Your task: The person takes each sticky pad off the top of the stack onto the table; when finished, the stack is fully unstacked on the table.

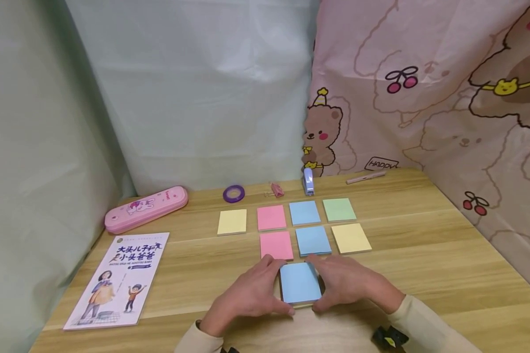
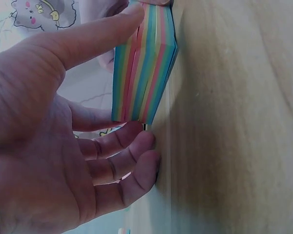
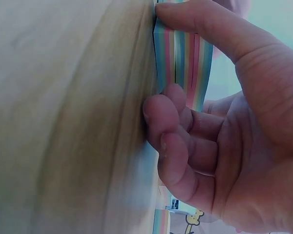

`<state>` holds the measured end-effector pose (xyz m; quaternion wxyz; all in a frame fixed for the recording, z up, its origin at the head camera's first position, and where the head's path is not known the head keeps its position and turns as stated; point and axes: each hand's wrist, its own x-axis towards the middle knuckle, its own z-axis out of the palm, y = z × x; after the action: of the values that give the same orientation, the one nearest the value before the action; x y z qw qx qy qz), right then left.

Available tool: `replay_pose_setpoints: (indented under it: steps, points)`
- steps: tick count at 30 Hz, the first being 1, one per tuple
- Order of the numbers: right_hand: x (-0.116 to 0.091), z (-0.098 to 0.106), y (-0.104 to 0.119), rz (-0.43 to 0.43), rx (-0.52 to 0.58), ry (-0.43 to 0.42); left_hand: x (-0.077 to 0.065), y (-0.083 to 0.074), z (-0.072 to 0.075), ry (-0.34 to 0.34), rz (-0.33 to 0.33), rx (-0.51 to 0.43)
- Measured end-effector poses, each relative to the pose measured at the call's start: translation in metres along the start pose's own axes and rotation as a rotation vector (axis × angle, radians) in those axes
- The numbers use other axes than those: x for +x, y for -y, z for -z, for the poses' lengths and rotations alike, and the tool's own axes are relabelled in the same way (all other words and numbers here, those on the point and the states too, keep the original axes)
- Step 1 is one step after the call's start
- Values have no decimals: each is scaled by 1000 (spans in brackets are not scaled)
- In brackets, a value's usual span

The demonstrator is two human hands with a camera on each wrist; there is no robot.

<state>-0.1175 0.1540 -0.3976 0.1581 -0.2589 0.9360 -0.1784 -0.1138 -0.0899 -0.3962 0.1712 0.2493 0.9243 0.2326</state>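
Note:
A thick stack of square sticky notes [image 1: 300,283], blue on top, stands at the near middle of the table between both hands. Its side shows blue, yellow and pink stripes in the left wrist view. My left hand [image 1: 257,290] grips the stack's left side, thumb at the near corner and fingers toward the far one. On the other side my right hand [image 1: 346,282] holds it the same way with thumb and fingers. Just beyond lie a pink pad [image 1: 276,246], a blue pad [image 1: 313,240] and a yellow pad [image 1: 351,238].
Behind them sit another yellow pad [image 1: 232,222], pink pad [image 1: 271,217], blue pad [image 1: 304,213] and a green pad [image 1: 339,210]. Purple tape [image 1: 234,193], a pink binder clip [image 1: 276,189], a stapler [image 1: 308,182] and a pen [image 1: 365,177] line the back. Left: pencil case [image 1: 146,209], booklet [image 1: 119,282].

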Motion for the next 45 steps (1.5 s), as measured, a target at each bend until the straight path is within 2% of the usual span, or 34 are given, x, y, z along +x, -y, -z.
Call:
replay_pose_setpoints:
  steps: [8, 17, 29, 45]
  points:
    - [0, 0, -1, -10, 3, 4, 1, 0, -3, -22, 17, 29]
    - [2, -1, -6, 22, 26, -8, 0, 2, -2, -37, 11, 37]
    - [2, 1, -8, 38, 72, 4, -4, 5, 2, -36, -9, 33]
    - [0, 5, -8, 49, 125, 14, -6, 6, 7, -19, 17, 16]
